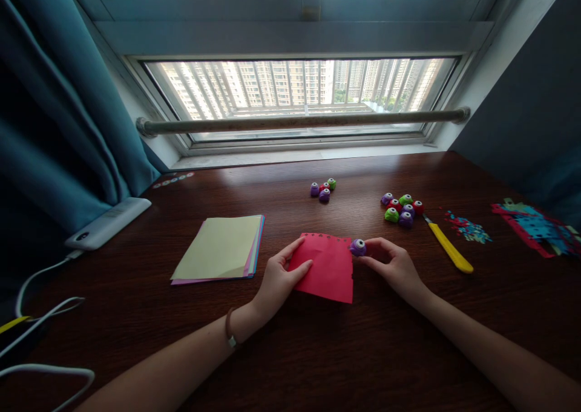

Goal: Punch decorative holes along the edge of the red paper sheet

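My left hand grips a sheet of red paper by its left side, thumb on top. A row of small punched holes runs along the paper's top edge, and its right edge has small notches. At the upper right corner of the sheet is a small purple craft punch, pinched between the thumb and fingers of my right hand. Whether the paper sits inside the punch's slot I cannot tell. To the right lies a group of red, green and purple craft punches.
Farther back sits a smaller punch group. A stack of coloured paper lies left. On the right are a yellow-handled knife, paper confetti and punched paper scraps. A white device with a cable lies far left.
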Motion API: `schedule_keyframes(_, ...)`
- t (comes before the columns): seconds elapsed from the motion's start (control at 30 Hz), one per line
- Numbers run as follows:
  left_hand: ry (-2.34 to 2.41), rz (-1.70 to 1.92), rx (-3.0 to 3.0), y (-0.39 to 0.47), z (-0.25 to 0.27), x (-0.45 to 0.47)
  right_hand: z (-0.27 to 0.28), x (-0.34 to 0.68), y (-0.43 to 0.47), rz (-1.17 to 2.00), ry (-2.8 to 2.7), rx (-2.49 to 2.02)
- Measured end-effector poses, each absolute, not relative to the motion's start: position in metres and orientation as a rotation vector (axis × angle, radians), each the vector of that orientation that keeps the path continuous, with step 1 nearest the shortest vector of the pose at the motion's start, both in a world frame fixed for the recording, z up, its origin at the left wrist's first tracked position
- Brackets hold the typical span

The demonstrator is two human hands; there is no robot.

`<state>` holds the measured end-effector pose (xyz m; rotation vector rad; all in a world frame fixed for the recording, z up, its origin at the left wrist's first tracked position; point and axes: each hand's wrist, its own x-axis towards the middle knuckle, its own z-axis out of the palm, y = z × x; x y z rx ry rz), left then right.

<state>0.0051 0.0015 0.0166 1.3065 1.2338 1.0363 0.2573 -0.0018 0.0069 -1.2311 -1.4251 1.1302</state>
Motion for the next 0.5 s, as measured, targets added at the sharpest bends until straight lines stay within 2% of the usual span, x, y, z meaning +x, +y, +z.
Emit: schedule_keyframes(0.5,1.156,1.147,1.252,0.0017,0.0128,0.0039,0.0044,0.2573,-0.0038,1.202,-1.525,-1.15)
